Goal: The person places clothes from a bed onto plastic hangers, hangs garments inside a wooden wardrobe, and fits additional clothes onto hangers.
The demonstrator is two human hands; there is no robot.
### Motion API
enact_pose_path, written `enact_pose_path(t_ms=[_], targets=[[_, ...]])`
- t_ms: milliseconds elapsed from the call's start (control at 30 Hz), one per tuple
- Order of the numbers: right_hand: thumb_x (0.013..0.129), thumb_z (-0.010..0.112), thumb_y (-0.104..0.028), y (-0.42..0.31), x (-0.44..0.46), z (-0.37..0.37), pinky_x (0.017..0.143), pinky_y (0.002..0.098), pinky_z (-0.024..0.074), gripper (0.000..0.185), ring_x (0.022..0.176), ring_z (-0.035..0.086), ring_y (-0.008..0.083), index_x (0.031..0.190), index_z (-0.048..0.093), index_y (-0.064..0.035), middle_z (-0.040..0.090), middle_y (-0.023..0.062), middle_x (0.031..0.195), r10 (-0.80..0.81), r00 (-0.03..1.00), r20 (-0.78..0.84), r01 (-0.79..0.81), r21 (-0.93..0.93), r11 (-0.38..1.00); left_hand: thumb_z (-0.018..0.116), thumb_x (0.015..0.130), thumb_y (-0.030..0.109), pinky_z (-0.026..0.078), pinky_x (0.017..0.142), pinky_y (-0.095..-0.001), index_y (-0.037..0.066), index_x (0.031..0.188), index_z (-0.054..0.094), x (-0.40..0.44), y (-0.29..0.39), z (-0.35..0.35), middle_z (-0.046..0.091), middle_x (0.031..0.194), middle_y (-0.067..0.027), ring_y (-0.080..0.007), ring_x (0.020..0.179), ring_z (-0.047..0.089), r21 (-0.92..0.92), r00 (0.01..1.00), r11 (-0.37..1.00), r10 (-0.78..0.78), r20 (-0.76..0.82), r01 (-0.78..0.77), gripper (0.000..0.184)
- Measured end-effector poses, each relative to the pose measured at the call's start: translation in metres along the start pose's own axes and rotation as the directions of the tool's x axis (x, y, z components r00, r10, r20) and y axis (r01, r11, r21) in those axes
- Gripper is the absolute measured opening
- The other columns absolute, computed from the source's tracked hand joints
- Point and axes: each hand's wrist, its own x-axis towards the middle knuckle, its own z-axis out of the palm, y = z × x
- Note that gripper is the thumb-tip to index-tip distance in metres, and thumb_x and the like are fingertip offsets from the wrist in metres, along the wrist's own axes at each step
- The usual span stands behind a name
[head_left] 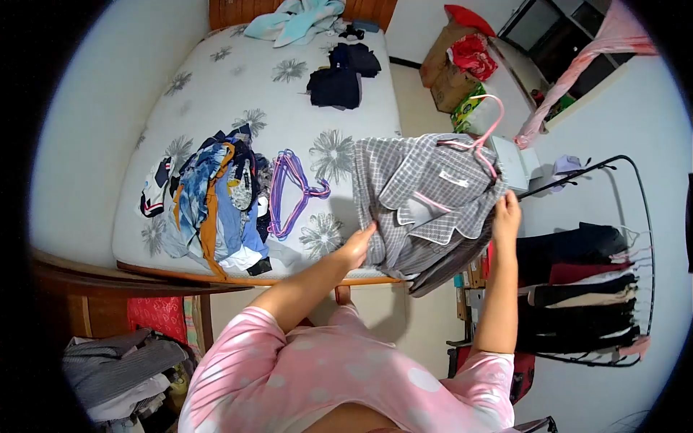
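A grey checked collared shirt [426,184] hangs spread between my two hands, over the bed's right front corner. My left hand [356,247] is closed on the cloth at its lower left side. At its right edge my right hand [507,208] is closed on the fabric, close to one end of a pink hanger [494,126]. The hanger sits partly inside the shirt, with its hook sticking up past the collar. Whether my right fingers also grip the hanger through the cloth is hidden.
On the flower-patterned bed [238,72] lie a heap of clothes [216,195], several purple and pink hangers [289,191] and folded dark clothes [339,79]. A black clothes rack [650,216] with hung garments stands to the right. Cardboard boxes [442,65] are at the back.
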Motion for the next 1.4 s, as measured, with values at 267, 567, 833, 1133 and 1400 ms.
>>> enact_pose_path(t_ms=[267,567,833,1133,1400], targets=[[0.092,0.049,-0.011,0.202,0.048,0.128,0.069,0.0273,0.0438,0.016,0.075,0.053,0.0125,0.095,0.06,0.0002,0.061,0.0039,0.081,0.368,0.906,0.211,-0.364,-0.057,0.93,0.044,0.095,0.043,0.041,0.097,-0.0449,0.0,0.131,0.041,0.091,-0.042,-0.059,0.05,0.13,-0.0145,-0.0294,0.115,0.051,-0.246,0.926,0.94,-0.296,-0.235,0.238,0.056],[0.089,0.054,-0.014,0.389,0.085,0.224,0.055,0.0293,0.0393,0.015,0.059,0.046,0.0111,0.08,0.058,-0.003,0.054,0.0022,0.064,0.596,0.728,0.338,-0.543,-0.247,0.803,0.048,0.094,0.037,0.041,0.097,-0.0461,-0.007,0.13,0.04,0.15,-0.086,-0.129,0.046,0.132,-0.0186,-0.034,0.117,0.049,0.071,0.833,0.906,-0.351,-0.428,0.418,0.058],[0.085,0.053,-0.027,0.481,0.083,0.307,0.078,0.0399,0.0468,0.026,0.09,0.062,0.0303,0.098,0.065,-0.0083,0.066,0.0135,0.095,0.553,0.734,0.394,-0.127,-0.72,0.682,0.049,0.092,0.032,0.048,0.078,-0.0489,-0.005,0.107,0.051,0.173,-0.144,-0.187,0.055,0.113,-0.0276,-0.0407,0.102,0.056,0.676,0.841,0.518,-0.188,-0.508,0.524,0.04],[0.072,0.063,-0.002,0.53,0.054,0.319,0.078,0.0429,0.0451,0.018,0.087,0.056,0.0349,0.089,0.058,-0.0057,0.058,0.0161,0.092,0.35,0.876,0.33,-0.148,-0.507,0.849,0.056,0.084,0.009,0.044,0.088,-0.043,-0.002,0.13,0.035,0.165,-0.136,-0.214,0.055,0.116,-0.0259,-0.0365,0.105,0.056,0.558,0.793,0.723,0.021,-0.608,0.408,0.052],[0.075,0.059,0.002,0.424,0.045,0.365,0.076,0.039,0.0462,0.016,0.085,0.057,0.0332,0.09,0.059,-0.0032,0.057,0.0173,0.093,0.261,0.936,0.236,-0.156,-0.386,0.909,0.054,0.088,0.005,0.044,0.086,-0.0319,0.003,0.127,0.043,0.152,-0.071,-0.262,0.055,0.117,-0.0115,-0.0192,0.102,0.053,0.155,0.708,0.983,0.039,-0.705,0.101,0.04]])
